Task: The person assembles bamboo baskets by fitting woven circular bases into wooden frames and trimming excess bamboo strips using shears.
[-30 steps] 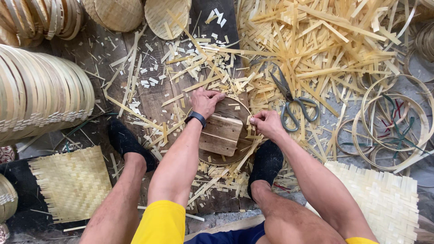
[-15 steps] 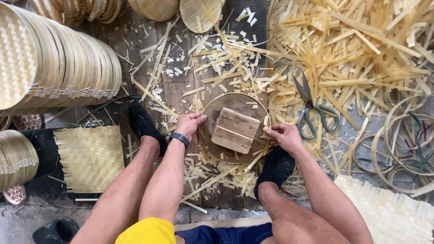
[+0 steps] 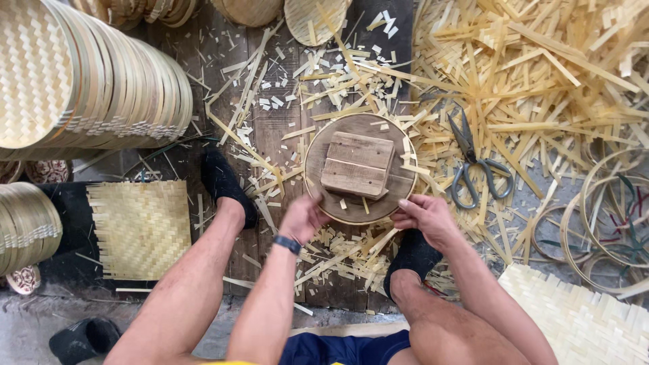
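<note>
Round woven tray [image 3: 331, 196] flat on floor, wood block [image 3: 357, 164] atop.

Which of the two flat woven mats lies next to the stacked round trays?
The darker woven mat left of the person's legs, below the stacked trays; the paler mat lies at bottom right.

Round tray [image 3: 323, 177]: thin bent wood rim, brown, matt, worn smooth. Wooden block [image 3: 357, 164] inside it: plank pieces, weathered grey-brown, rough grain, unfinished. Floor [image 3: 274, 135]: dark timber boards, dull, scuffed, cracked between planks. Strips [image 3: 541, 61]: pale yellow split bamboo, flat, dry, faint satin sheen, ends frayed. Woven mats [image 3: 138, 228]: same bamboo, plaited, matt straw colour. Stacked woven trays [image 3: 88, 81]: plaited bamboo faces, smooth bent rims. Scissors [image 3: 473, 165]: dark metal, dull, tarnished, no shine. Hoops [image 3: 608, 223]: thin bent bamboo, some with coloured binding. Socks [image 3: 226, 184]: black knit cloth, matt. Wristband [image 3: 286, 244]: dark, smooth, looks plastic or rubber.
</note>
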